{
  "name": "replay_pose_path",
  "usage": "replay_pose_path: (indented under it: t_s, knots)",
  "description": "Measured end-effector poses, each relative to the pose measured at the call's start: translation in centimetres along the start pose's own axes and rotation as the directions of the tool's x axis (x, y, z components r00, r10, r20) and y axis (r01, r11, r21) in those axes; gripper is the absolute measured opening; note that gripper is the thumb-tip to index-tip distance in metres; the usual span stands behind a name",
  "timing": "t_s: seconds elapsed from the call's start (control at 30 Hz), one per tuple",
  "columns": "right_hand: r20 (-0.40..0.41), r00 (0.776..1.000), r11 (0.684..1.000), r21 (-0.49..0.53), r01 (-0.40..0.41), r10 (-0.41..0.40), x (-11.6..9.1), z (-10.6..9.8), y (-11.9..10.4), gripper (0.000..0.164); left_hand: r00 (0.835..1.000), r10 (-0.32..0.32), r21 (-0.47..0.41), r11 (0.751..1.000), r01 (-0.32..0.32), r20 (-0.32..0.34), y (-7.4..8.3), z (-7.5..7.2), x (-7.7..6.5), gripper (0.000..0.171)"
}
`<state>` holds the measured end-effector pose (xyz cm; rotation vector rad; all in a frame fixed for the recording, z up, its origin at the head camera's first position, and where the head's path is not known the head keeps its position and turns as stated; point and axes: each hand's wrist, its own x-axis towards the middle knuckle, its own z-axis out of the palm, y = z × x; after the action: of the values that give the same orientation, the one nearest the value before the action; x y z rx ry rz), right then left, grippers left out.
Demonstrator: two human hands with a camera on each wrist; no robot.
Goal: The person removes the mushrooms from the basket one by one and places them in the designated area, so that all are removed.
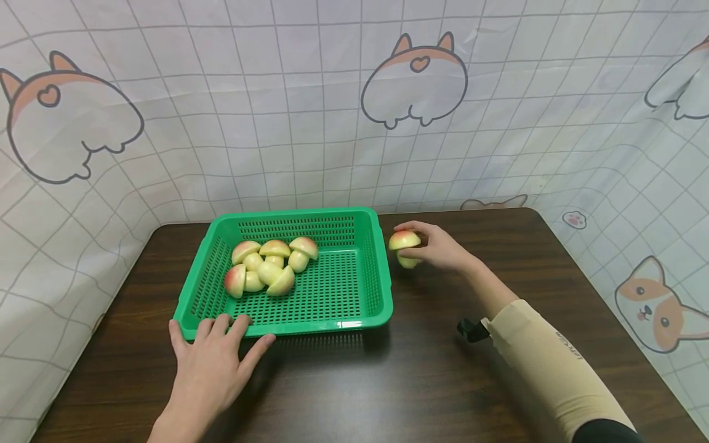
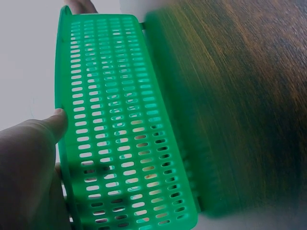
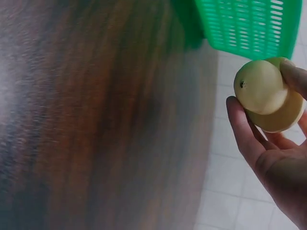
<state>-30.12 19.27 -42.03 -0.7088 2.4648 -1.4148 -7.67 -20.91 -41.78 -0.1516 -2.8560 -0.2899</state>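
My right hand (image 1: pixel 437 246) pinches a toy mushroom (image 1: pixel 404 240) with a yellow and reddish cap, just off the right side of a green plastic basket (image 1: pixel 382 295). In the right wrist view, the mushroom's pale round stem (image 3: pixel 259 88) faces the camera, between thumb and fingers. Several similar mushrooms (image 1: pixel 279 280) lie grouped in the left half of the basket. My left hand (image 1: pixel 213 363) rests on the basket's near rim at the left corner, fingers spread. The left wrist view shows the thumb (image 2: pixel 57 122) touching the rim beside the slotted wall.
The basket stands on a dark wooden table (image 1: pixel 343 394). Behind and beside the table hangs a white gridded cloth (image 1: pixel 321 154) with cartoon dogs. A small black device (image 1: pixel 472 330) sticks out from the right sleeve's cuff.
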Motion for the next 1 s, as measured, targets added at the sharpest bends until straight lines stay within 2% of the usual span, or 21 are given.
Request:
replay_pose_path:
  t_s: [0.33,0.73,1.0]
  knots:
    - [-0.01,0.999,0.999,0.015,-0.046,0.046,0.2,1.0,1.8,0.05,1.0,0.002,0.007,1.0,-0.002,-0.002,-0.1,0.1,0.0,0.06]
    - [-0.013,0.999,0.996,-0.075,-0.044,0.044,0.6,1.4,2.3,0.052,1.0,0.008,0.009,1.0,-0.007,-0.007,-0.1,0.1,0.0,0.059]
    - [-0.024,0.998,0.994,-0.085,-0.067,0.065,0.6,1.4,2.8,0.052,1.0,0.005,0.015,1.0,-0.005,-0.007,-0.2,0.2,-0.1,0.06]
